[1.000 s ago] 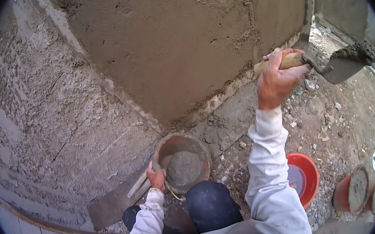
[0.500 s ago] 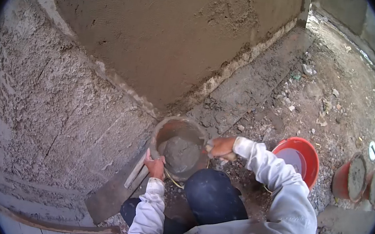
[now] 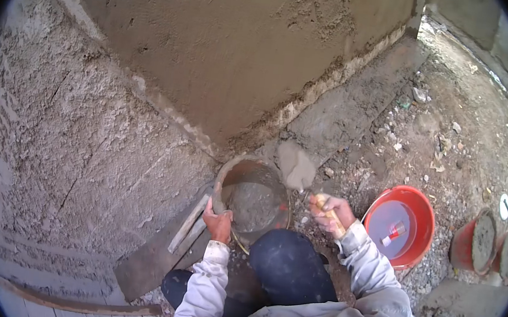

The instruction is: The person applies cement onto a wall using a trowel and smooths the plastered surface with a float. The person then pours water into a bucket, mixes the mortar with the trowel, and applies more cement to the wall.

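Right forearm bent, angled in toward the mortar bucket [image 3: 241, 173]; left arm reaches straight forward to it. Half a second ago I had the right hand [image 3: 330, 215] up at the bucket's right rim; now it sits farther right, and the trowel [image 3: 296, 166] shows its blade just beyond that rim. Right fingers wrapped round the wooden handle. Left hand [image 3: 218, 224] closed on the bucket's left rim.

Wooden-handled trowel [image 3: 296, 167], grey-bladed, beside round bucket [image 3: 244, 172], grey mortar [image 3: 255, 208] inside
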Demonstrator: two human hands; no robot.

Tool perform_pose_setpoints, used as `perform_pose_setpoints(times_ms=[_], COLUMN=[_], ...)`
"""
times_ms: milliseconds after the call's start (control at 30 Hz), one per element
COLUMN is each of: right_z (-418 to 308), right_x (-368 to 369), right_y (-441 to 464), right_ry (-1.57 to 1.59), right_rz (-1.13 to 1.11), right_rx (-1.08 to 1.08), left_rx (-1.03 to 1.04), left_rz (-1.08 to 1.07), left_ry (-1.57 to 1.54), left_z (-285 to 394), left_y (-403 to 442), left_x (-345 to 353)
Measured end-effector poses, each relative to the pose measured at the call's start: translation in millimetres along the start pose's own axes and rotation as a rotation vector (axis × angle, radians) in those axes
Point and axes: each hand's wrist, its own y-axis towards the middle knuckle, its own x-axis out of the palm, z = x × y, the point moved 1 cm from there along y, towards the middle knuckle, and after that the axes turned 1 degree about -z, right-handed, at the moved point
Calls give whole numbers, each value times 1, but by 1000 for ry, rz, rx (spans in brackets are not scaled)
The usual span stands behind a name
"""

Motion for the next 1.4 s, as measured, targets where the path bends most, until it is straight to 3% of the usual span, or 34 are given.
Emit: perform_pose_setpoints(times_ms=[100, 233, 300, 400, 500, 567, 600, 633, 700, 767, 833, 867, 900, 933, 967, 1033, 1100, 1133, 1200, 1267, 1333, 1367, 1400], right_z=[-35, -80, -110, -158, -194, -191, -164, -127, -51, -17, 7, 9, 16, 13, 30, 42, 86, 111, 177, 239, 299, 322, 347], right_x=[66, 148, 170, 163, 133, 100, 118, 128, 139, 140, 128, 137, 147, 94, 129, 108, 119, 126, 157, 155, 99, 48, 1], right_y=[-8, 0, 19, 65, 130, 167, 171, 178, 179, 165, 166, 164, 163, 175, 174, 197, 227, 240, 284, 338, 390, 415, 437], right_ry=[-271, -708, -781, -829, -863, -1502, -1724, -1955, -2109, -2246, -2374, -2429, -2409, -2457, -2523, -2491, -2483, -2442, -2293, -2373, -2444, -2469, -2657], right_rz=[-78, 150, 289, 691, 1279, 1391, 1116, 790, 337, 90, -182, -243, -213, -237, -369, -441, -628, -693, -801, -884, -832, -895, -876], right_rx=[-442, -1063, -1384, -1794, -1961, -1081, -736, -831, -835, -635, -284, 54, 298, 248, 420, 437, -35, -279, -119, 158, 345, 201, 252], left_rx=[1, 4, 4, 11, 13, 25, 25, 33, 16, -6, -65, -43, -31, -62, -52, -75, 64, 13, -90, 34, 104, 95, 87], left_rz=[-5, 22, 35, 40, 39, 65, 76, 101, 177, 249, 335, 426, 449, 446, 450, 542, 663, 650, 597, 634, 646, 647, 642], left_ry=[6, 11, -18, -26, -16, -24, -30, -53, -108, -103, -129, -4, -98, -190, -245, -330, -229, -234, -253, -247, -244, -247, -255], left_z=[-4, -18, -15, -21, -27, -30, -32, -32, -25, -11, -25, -57, -49, -37, -53, -67, -84, -82, -68, -60, -54, -54, -55], left_y=[6, 9, 8, 13, 12, 7, 6, 3, -12, -26, -36, -30, -37, -44, -42, -46, -44, -46, -54, -49, -44, -45, -46], left_x=[-10, -24, -25, -31, -34, -35, -34, -31, -23, -17, -29, -42, -45, -50, -55, -54, -46, -48, -49, -52, -55, -57, -57])
